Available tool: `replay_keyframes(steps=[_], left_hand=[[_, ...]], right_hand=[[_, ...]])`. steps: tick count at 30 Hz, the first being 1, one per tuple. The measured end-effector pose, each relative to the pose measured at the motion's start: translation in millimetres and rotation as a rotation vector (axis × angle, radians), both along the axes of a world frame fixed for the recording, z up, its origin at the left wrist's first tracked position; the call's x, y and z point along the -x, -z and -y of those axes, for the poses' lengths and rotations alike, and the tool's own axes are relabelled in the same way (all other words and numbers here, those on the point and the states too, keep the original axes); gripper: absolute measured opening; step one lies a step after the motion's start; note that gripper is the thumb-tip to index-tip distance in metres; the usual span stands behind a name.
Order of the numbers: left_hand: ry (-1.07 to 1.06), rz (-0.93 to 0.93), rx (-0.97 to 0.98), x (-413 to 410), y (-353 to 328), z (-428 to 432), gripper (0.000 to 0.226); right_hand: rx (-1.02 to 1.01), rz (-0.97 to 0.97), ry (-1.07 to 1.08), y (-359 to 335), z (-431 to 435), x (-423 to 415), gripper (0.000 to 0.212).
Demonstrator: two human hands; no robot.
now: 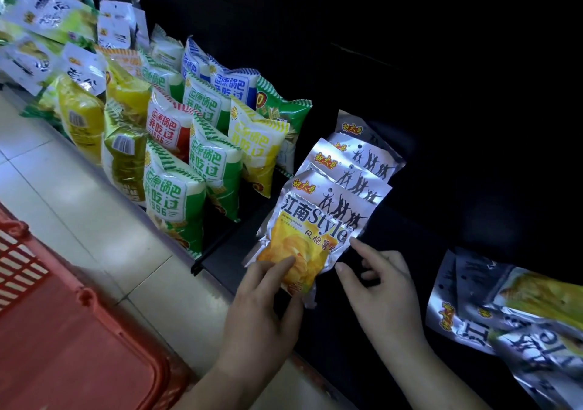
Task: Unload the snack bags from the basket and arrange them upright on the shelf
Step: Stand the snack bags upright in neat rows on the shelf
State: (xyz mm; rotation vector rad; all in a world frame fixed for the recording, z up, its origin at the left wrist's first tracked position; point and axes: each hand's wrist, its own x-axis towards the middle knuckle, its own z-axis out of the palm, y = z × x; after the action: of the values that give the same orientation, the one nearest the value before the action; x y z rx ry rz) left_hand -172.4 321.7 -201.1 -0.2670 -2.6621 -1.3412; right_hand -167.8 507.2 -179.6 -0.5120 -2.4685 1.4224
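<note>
While the dark shelf (410, 283) beyond the fingertips has room, seat the front silver bag (303, 236) upright against the row behind it. Left hand (262, 308) pinches its lower corner, thumb over the front — right hand (381, 286) beside it, fingers spread, touching only the edge.

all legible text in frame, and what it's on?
"江南Style": front silver bag.
"风格薯片": same bag, last character partly cut off.
"1996": green-and-white bag and red-and-white bag.
Red logos on the silver bags, big characters on the striped bags, lying bags: not reliably readable.
</note>
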Motion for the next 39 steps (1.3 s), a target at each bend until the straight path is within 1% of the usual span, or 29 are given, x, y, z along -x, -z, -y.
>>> replay_keyframes(steps=[3,6,9,11,13,15,17,20,24,27,30,33,36,39], left_hand=[[0.014,0.11,-0.196,-7,-9,-14,0.042],[0.001,0.259,-0.367,-8,-20,-28,0.041],[0.013,0.408,-0.515,-7,-35,-40,0.044],[-0.003,0.465,-0.589,-5,-37,-43,0.047],[-0.014,0.496,-0.623,-5,-41,-41,0.047],[-0.01,0.507,-0.635,-8,-46,-39,0.045],[0.023,0.522,-0.643,-16,-53,-39,0.041],[0.077,0.553,-0.632,-37,-52,-50,0.041],[0.155,0.641,-0.601,-74,-46,-76,0.04],[0.198,0.671,-0.573,-91,-39,-97,0.041],[0.203,0.705,-0.52,-106,-32,-116,0.043],[0.236,0.741,-0.482,-116,-28,-130,0.046],[0.249,0.754,-0.451,-119,-29,-131,0.048],[0.227,0.751,-0.446,-110,-35,-125,0.047]], right_hand=[[0.01,0.038,-0.023,-8,-8,-5,0.041],[-0.038,0.142,-0.099,-27,-17,-7,0.041],[-0.067,0.205,-0.143,-55,-21,-2,0.04],[-0.048,0.249,-0.15,-72,-20,-2,0.044],[-0.027,0.285,-0.15,-84,-17,-5,0.048],[-0.013,0.311,-0.124,-89,-19,-13,0.053],[-0.003,0.33,-0.086,-96,-21,-26,0.052],[-0.006,0.376,-0.03,-104,-31,-52,0.042],[-0.032,0.505,-0.009,-106,-59,-94,0.024],[0.007,0.554,0.012,-101,-83,-123,0.023],[0.006,0.573,0.027,-89,-107,-149,0.026],[-0.012,0.55,0.044,-76,-127,-164,0.026],[0.056,0.519,0.117,-65,-136,-160,0.023],[0.104,0.462,0.129,-57,-130,-144,0.021]])
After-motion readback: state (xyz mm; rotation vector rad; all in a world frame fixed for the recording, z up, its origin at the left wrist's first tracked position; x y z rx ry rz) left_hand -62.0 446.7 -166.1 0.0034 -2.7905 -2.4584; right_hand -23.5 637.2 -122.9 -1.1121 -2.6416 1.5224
